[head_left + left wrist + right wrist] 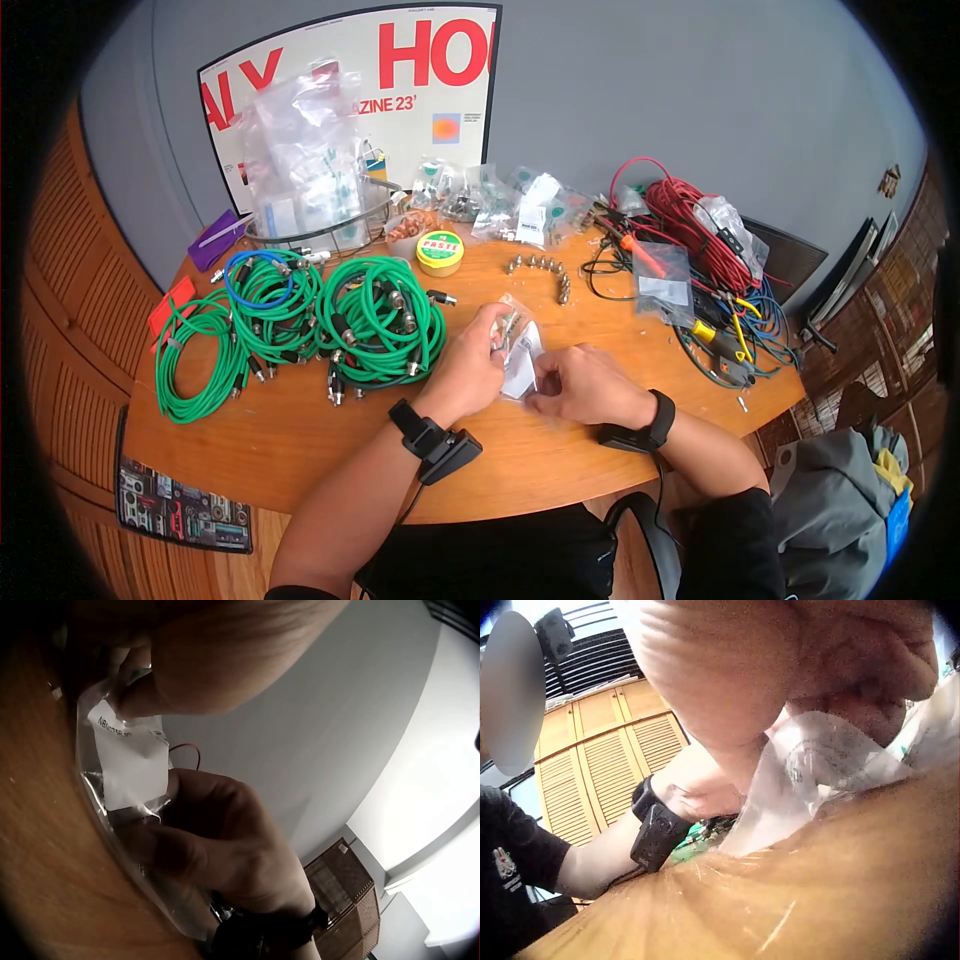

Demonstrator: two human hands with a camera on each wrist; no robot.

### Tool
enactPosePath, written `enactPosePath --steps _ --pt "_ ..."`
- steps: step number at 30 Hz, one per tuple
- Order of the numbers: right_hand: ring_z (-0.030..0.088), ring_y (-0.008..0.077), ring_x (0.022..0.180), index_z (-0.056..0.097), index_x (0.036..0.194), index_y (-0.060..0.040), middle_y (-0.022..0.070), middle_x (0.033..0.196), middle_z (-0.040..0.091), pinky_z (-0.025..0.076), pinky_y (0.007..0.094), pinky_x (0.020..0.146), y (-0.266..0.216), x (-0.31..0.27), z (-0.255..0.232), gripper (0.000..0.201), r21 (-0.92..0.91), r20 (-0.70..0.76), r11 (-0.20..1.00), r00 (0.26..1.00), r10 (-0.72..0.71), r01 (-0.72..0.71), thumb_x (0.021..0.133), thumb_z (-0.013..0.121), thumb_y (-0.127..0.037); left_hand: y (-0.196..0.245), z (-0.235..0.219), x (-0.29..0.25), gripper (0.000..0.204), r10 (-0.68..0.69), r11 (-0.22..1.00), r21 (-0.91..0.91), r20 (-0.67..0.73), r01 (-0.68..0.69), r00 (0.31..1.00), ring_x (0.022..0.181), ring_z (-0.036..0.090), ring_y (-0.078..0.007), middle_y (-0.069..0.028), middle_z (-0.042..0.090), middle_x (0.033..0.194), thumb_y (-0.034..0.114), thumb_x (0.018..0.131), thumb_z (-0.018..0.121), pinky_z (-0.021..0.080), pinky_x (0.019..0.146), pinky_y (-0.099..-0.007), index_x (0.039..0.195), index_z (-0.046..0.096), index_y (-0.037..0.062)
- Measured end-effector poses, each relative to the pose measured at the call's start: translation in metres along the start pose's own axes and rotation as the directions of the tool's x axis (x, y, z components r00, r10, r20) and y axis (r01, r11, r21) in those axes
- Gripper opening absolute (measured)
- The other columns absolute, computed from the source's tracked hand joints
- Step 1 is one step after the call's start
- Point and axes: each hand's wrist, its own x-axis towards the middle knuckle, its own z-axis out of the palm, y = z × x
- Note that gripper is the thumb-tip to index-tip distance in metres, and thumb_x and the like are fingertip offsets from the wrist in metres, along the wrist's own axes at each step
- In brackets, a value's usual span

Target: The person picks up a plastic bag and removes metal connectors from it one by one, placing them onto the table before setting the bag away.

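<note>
A small clear plastic bag (772, 802) with a white paper label (521, 365) lies between both hands, low over the wooden table. My left hand (474, 362) pinches its upper left part; small metal pieces show through the plastic near those fingers. On the other side, my right hand (598, 385) pinches the bag's edge between thumb and curled fingers. Printed letters show on the label (133, 769) in the left wrist view, close to the left thumb. Beyond the hands, several small metal connectors (563, 285) stand in a curved row.
Coiled green cables (380, 320) with metal connectors lie to the left. A yellow paste tin (439, 254) stands behind them. Bagged parts (535, 205) line the back. On the right are red cable (700, 235), an empty-looking clear bag (662, 285) and yellow-handled tools (715, 340).
</note>
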Motion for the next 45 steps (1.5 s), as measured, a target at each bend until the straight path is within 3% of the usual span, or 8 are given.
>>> enactPosePath --steps 10,13,18,28,34,36,40,45 --pt "0.067 0.0156 0.072 0.072 0.104 -0.0045 0.0082 0.079 0.071 0.052 0.0327 0.066 0.019 0.006 0.011 0.025 0.368 -0.033 0.91 0.981 -0.191 0.189 0.08 0.078 -0.007 -0.006 0.003 0.003 0.05 0.01 1.0 -0.024 -0.014 -0.01 1.0 0.102 0.067 -0.0339 -0.0167 0.065 0.105 -0.005 0.089 0.061 0.051 0.088 -0.0404 0.136 0.049 0.0082" --pt "0.071 0.0272 0.074 0.071 0.101 -0.0078 0.0124 0.08 0.071 0.054 0.0383 0.07 0.014 0.007 0.009 0.023 0.361 -0.006 0.912 0.979 -0.205 0.194 0.08 0.078 -0.014 -0.003 0.002 0.001 0.05 -0.003 1.0 0.0 -0.009 0.003 1.0 0.101 0.066 -0.033 -0.0164 0.065 0.106 -0.006 0.089 0.061 0.052 0.087 -0.0399 0.136 0.049 0.0081" --pt "0.069 0.0316 0.071 0.07 0.094 -0.0078 0.0123 0.075 0.07 0.053 0.0425 0.066 0.001 0.008 0.003 0.022 0.051 0.046 0.98 0.98 -0.193 0.191 0.081 0.077 -0.024 -0.004 0.004 0.001 0.05 0.04 0.999 0.001 -0.027 -0.04 0.999 0.099 0.066 -0.0321 -0.0164 0.065 0.106 -0.006 0.09 0.062 0.052 0.086 -0.0394 0.136 0.049 0.0084" --pt "0.065 0.0387 0.067 0.067 0.091 -0.0028 0.0186 0.07 0.066 0.051 0.0447 0.062 0.002 -0.001 -0.001 0.024 -0.075 0.022 0.981 0.984 -0.177 0.179 0.081 0.076 -0.023 -0.002 0.002 0.001 0.047 0.003 1.0 -0.015 -0.001 -0.003 1.0 0.099 0.067 -0.0338 -0.0184 0.066 0.104 -0.006 0.089 0.061 0.052 0.086 -0.0401 0.133 0.051 0.0069" --pt "0.066 0.0218 0.065 0.069 0.1 0.0013 0.0095 0.071 0.068 0.051 0.0368 0.062 0.018 -0.004 -0.006 0.018 0.355 0.025 0.927 0.99 -0.137 0.12 0.091 0.072 -0.015 -0.002 0.001 0.0 0.045 0.031 1.0 -0.006 -0.009 -0.031 0.999 0.096 0.067 -0.0331 -0.018 0.066 0.101 -0.006 0.09 0.06 0.052 0.084 -0.0407 0.132 0.051 0.0073" --pt "0.058 0.0063 0.072 0.068 0.112 0.0007 -0.0029 0.083 0.066 0.047 0.0258 0.063 0.039 0.0 0.003 0.017 0.709 0.024 0.699 0.987 -0.156 0.093 0.099 0.065 -0.01 -0.001 0.0 0.0 0.045 0.01 1.0 -0.008 0.008 -0.01 1.0 0.095 0.067 -0.0328 -0.0179 0.065 0.101 -0.006 0.09 0.06 0.052 0.083 -0.0408 0.132 0.051 0.0073" --pt "0.059 0.0038 0.079 0.068 0.111 -0.0008 -0.0025 0.088 0.066 0.046 0.0206 0.067 0.045 0.001 -0.024 0.016 0.787 0.17 0.585 0.98 0.099 -0.196 0.101 0.064 -0.012 -0.011 0.005 0.002 0.045 0.055 0.998 0.002 -0.022 -0.055 0.998 0.092 0.066 -0.0321 -0.0165 0.064 0.098 -0.005 0.09 0.06 0.052 0.083 -0.0408 0.132 0.051 0.0072" --pt "0.062 0.0072 0.079 0.068 0.104 -0.0017 0.002 0.089 0.069 0.049 0.0256 0.068 0.063 0.053 -0.035 0.012 0.713 -0.064 0.701 0.997 0.033 0.022 0.097 0.068 -0.011 -0.009 0.005 0.001 0.045 0.085 0.996 0.018 -0.045 -0.085 0.995 0.092 0.065 -0.0306 -0.0149 0.062 0.096 -0.005 0.09 0.059 0.051 0.083 -0.0398 0.133 0.051 0.0071"
